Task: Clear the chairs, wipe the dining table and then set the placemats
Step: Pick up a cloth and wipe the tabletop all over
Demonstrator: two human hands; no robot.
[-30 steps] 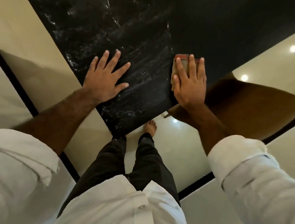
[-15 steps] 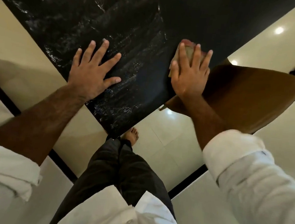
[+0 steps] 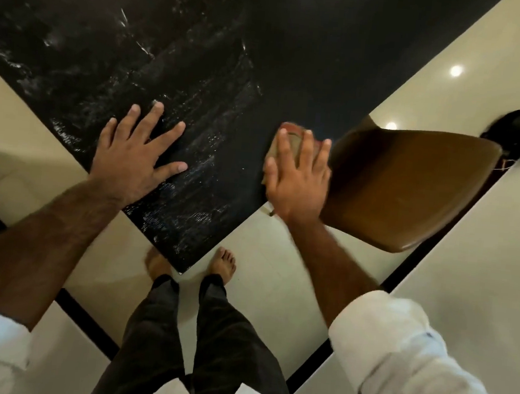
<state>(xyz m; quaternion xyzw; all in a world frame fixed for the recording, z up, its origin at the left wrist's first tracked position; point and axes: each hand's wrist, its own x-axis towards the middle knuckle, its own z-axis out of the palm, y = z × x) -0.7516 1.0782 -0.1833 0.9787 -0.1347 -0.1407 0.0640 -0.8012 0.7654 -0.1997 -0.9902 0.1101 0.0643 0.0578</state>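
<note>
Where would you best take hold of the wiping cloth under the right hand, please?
Probably its far end: the cloth lies flat on the table, pressed under the right hand, and only that reddish end shows past the fingertips. Lying flat, it gives no side to grasp, so I would come from above and pinch that end between thumb and fingers.
</note>
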